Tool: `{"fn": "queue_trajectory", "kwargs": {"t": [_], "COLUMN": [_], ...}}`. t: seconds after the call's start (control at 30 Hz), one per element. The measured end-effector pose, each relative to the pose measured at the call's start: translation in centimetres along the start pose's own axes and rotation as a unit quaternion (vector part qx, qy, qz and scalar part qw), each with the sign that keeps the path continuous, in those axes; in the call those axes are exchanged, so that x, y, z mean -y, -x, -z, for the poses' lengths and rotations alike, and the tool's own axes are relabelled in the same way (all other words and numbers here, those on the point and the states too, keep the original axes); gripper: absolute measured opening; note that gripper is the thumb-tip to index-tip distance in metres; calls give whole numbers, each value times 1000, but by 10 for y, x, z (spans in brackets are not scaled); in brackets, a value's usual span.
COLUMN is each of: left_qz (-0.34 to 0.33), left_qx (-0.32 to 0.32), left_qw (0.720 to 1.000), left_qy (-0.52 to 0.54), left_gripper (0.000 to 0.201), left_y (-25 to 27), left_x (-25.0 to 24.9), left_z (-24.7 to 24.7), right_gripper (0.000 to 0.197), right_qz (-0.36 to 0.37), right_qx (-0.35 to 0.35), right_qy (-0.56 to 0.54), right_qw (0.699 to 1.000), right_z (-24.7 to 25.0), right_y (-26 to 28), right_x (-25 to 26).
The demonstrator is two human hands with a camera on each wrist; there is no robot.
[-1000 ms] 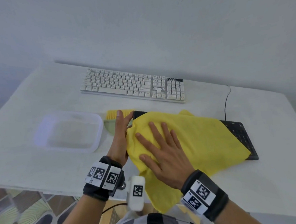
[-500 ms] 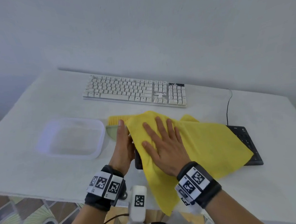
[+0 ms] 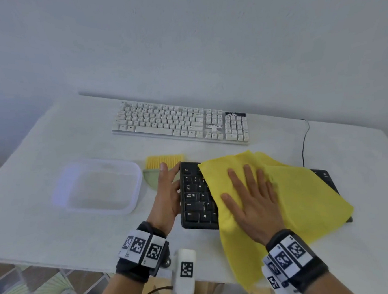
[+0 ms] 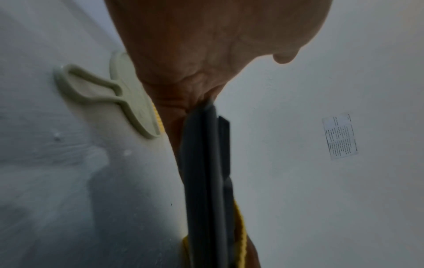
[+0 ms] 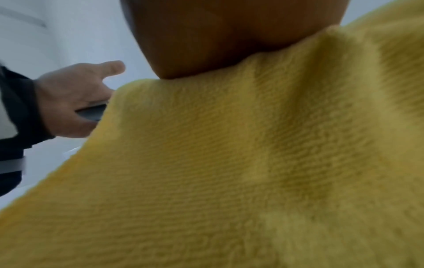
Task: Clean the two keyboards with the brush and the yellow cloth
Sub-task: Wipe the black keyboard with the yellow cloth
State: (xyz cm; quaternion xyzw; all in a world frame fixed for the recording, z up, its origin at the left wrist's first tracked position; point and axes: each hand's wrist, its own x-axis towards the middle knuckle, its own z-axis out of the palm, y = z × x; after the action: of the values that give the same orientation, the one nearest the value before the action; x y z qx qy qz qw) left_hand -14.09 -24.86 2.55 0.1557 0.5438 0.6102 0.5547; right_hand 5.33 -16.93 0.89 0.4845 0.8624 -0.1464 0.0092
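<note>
right hand (image 3: 253,202) flat on yellow cloth (image 3: 302,199) | left hand (image 3: 166,194) steadies black keyboard (image 3: 196,204)

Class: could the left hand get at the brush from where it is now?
Probably yes. The left hand rests against the black keyboard's left end, fingertips already beside the brush. The brush lies uncovered on the table, with the yellow cloth away to the right.
</note>
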Motion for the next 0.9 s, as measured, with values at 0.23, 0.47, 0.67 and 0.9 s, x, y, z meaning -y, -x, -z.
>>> {"fn": "queue_trajectory", "kwargs": {"t": [0.23, 0.47, 0.67, 0.9], "left_qz": [-4, 15, 16, 3], "left_qx": [-9, 6, -15, -12], "left_qw": [1000, 1000, 1000, 1000], "left_qy": [-1, 23, -3, -7], "left_gripper": [72, 70, 89, 75], "left_y": [2, -1, -7, -7], "left_x": [1, 0, 1, 1], "left_z": [-3, -1, 3, -2], "right_gripper": [61, 56, 66, 69], "right_qz": [94, 124, 5, -30], "right_qx": [18, -6, -5, 7], "right_qy": [8, -3, 11, -13], "right_qw": [995, 992, 1000, 999], "right_z": [-10, -11, -4, -3], "right_y": [-1, -4, -2, 0], "right_x": [64, 80, 10, 9]}}
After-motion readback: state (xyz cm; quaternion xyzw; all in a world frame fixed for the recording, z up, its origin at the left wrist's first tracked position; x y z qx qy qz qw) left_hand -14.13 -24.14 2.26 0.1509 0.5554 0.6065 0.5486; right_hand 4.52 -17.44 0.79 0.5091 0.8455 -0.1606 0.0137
